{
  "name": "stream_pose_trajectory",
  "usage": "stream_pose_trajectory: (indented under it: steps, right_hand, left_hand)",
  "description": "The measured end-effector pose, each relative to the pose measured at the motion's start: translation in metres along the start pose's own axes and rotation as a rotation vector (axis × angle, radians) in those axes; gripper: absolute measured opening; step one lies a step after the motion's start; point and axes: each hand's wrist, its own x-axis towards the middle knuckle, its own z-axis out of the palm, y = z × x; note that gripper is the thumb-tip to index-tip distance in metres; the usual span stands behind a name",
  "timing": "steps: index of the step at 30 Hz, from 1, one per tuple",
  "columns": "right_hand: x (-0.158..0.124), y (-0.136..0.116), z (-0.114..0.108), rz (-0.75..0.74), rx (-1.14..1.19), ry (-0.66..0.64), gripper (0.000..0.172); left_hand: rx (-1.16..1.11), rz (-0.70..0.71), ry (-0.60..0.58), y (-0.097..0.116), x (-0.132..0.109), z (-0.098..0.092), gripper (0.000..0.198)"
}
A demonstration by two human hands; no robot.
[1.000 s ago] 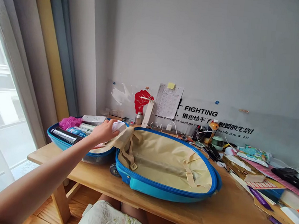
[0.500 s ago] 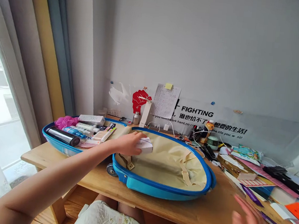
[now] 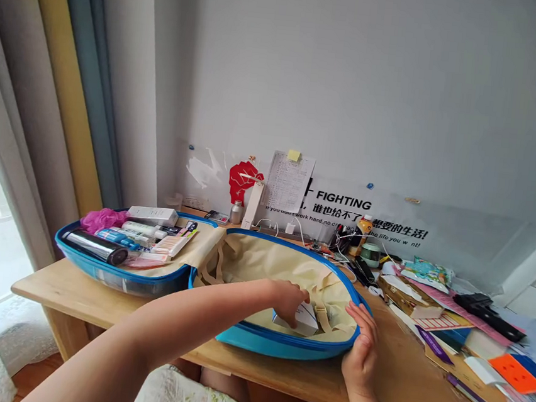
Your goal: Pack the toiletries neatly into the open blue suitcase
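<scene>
A blue hard-shell suitcase [image 3: 263,347] lies unfolded on the desk, its beige-lined right half in front of me. Inside that half, my left hand [image 3: 290,301] has its fingers around a small white box [image 3: 304,321], low at the near side by the beige straps [image 3: 322,314]. My right hand [image 3: 363,336] grips the right end of the same half, fingers over the blue rim. In the left half lie a black cylinder [image 3: 95,247], a pink mesh bath puff [image 3: 104,220], a longer white box [image 3: 153,216] and several tubes and packs.
The wooden desk [image 3: 401,391] carries papers, a purple pen-like item [image 3: 434,345], a black object [image 3: 489,316] and an orange-and-blue item [image 3: 521,372] on the right. An orange-capped bottle [image 3: 360,235], a green jar [image 3: 369,254] and white cables stand along the wall.
My left hand has carried the small white box rightward and down into the suitcase's right half. My right hand has come from the desk's right side onto the rim. The view has shifted slightly.
</scene>
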Motion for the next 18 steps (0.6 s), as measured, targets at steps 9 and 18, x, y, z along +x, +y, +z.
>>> stream_pose_trajectory:
  steps: [9, 18]
  right_hand:
    - [-0.002, -0.001, 0.0, -0.019, -0.025, -0.004, 0.054]
    - [-0.005, -0.002, -0.001, 0.016, -0.012, -0.017, 0.052]
  left_hand:
    - [-0.028, 0.002, -0.022, 0.016, 0.027, 0.02, 0.083]
    - [-0.149, -0.066, 0.027, 0.011, 0.027, 0.022, 0.082]
